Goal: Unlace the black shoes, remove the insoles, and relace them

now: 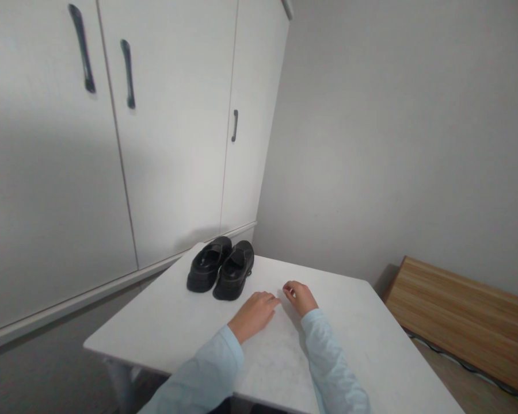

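A pair of black slip-on shoes stands side by side on the white table, near its back left corner. The left shoe and the right shoe have their heels facing me. My left hand is just to the right of the heels, low over the tabletop, palm down with fingers reaching rightward; it holds nothing. Close by on the right, my right hand has its fingers loosely curled, with a small gap showing between thumb and fingers. I see nothing in it. Neither hand touches the shoes.
White cabinet doors with dark handles rise behind the table on the left. A plain grey wall stands behind and to the right. At the right is a wood-grain board, with a cable along its lower edge.
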Demonstrator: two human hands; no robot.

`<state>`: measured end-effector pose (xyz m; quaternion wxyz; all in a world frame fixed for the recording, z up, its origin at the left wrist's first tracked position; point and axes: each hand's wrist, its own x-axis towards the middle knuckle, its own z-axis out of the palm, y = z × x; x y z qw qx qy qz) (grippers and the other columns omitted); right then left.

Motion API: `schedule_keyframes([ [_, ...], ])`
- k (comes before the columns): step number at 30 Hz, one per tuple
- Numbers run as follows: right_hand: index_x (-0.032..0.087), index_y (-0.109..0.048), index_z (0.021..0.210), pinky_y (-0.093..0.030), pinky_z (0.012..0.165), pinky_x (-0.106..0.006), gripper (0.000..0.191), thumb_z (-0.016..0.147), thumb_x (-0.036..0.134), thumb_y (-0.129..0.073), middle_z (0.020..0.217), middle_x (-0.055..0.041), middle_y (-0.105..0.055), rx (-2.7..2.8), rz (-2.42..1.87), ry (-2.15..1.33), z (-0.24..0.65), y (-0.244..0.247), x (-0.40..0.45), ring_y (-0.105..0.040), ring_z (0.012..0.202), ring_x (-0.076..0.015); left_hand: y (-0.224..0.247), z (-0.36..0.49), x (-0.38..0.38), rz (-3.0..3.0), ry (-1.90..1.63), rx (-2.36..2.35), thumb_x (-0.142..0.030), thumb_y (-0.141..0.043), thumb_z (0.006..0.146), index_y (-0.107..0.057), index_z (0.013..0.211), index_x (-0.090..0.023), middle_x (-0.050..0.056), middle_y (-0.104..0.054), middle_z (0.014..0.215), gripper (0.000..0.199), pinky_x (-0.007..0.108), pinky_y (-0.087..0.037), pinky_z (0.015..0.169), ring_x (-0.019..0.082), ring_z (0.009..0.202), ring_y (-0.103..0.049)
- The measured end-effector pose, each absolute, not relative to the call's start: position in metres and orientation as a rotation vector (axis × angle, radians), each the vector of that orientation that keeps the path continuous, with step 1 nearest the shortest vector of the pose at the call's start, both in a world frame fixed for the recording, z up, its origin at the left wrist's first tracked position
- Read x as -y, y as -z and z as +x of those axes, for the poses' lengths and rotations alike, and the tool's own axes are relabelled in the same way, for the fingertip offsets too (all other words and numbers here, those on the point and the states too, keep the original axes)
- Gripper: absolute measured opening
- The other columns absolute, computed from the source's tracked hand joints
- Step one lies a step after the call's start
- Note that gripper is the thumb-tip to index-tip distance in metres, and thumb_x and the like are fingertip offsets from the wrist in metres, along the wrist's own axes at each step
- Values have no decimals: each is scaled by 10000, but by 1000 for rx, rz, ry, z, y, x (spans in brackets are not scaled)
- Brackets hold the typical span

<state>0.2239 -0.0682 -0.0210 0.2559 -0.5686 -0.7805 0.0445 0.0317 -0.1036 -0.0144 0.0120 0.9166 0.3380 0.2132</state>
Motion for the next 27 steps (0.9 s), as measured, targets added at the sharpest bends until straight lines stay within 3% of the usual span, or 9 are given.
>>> schedule_keyframes([
  [16, 184, -674, 888, -454, 696, -252, 202, 796, 146, -498, 809, -43, -667, 2264, -1491, -220, 218, 2, 105, -611, 694, -151, 23, 25, 95, 2802, -675, -1109, -95, -445, 854, -576, 1043, -174, 50, -605, 961, 243, 326, -421, 856, 190, 956, -545],
  [27, 152, -642, 860, -468, 744, -289, 232, 791, 108, -425, 789, -69, -647, 2118, -1460, -63, 227, 45, 108, -603, 771, -189, 31, 24, 87, 2782, -837, -1094, -56, -458, 836, -588, 1008, -183, 39, -613, 941, 250, 324, -425, 829, 189, 934, -536],
])
